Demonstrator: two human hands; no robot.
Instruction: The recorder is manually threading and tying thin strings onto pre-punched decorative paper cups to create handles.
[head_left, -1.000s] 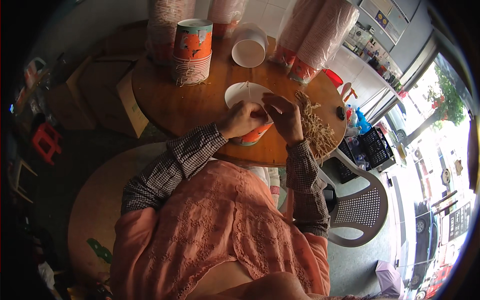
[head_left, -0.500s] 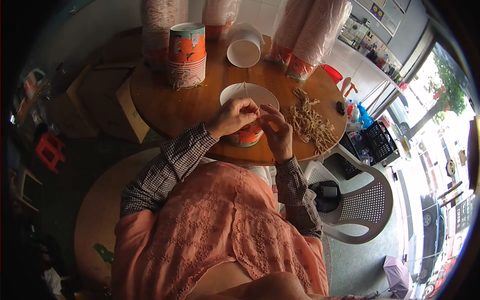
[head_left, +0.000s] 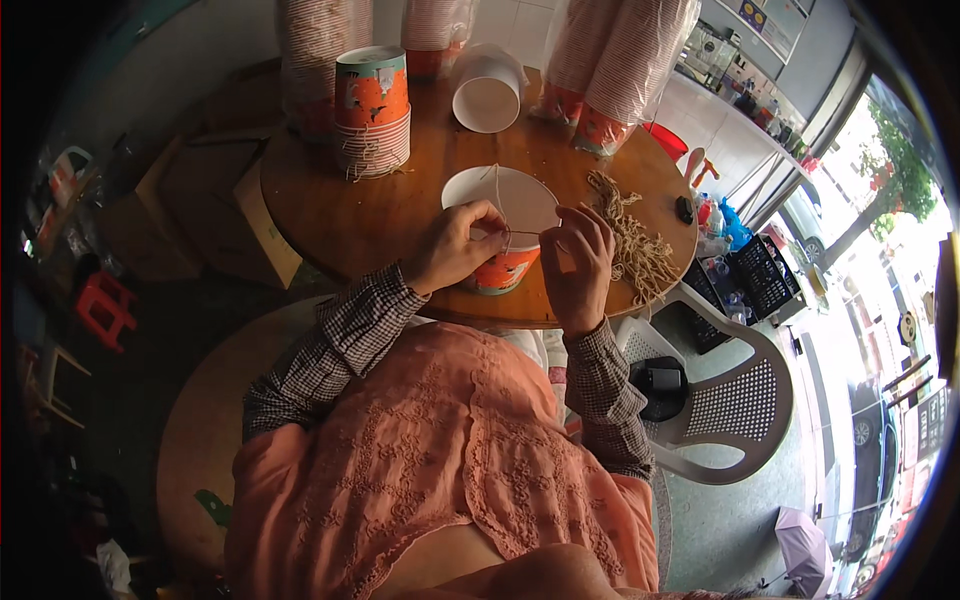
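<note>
Left hand (head_left: 456,247), right hand (head_left: 581,255) parted | string (head_left: 524,233) near cup (head_left: 504,270) rim | bare tabletop (head_left: 330,222) leftward

Head feed, as I see it: bucket (head_left: 503,273) on table (head_left: 315,205), near front edge | left hand (head_left: 455,246) at bucket's left, right hand (head_left: 581,265) at its right, twine strand (head_left: 522,233) between | twine heap (head_left: 642,248) further right | cup stack (head_left: 373,112) behind-left | second bucket (head_left: 487,104) behind | bagged stacks (head_left: 637,80) rearmost

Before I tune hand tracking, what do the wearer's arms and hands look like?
Both forearms wear loose, wrinkled sleeves in a small dark-and-white check, ending near the wrists. Above them shows a coral top. The left hand and right hand are bare, without gloves.
</note>
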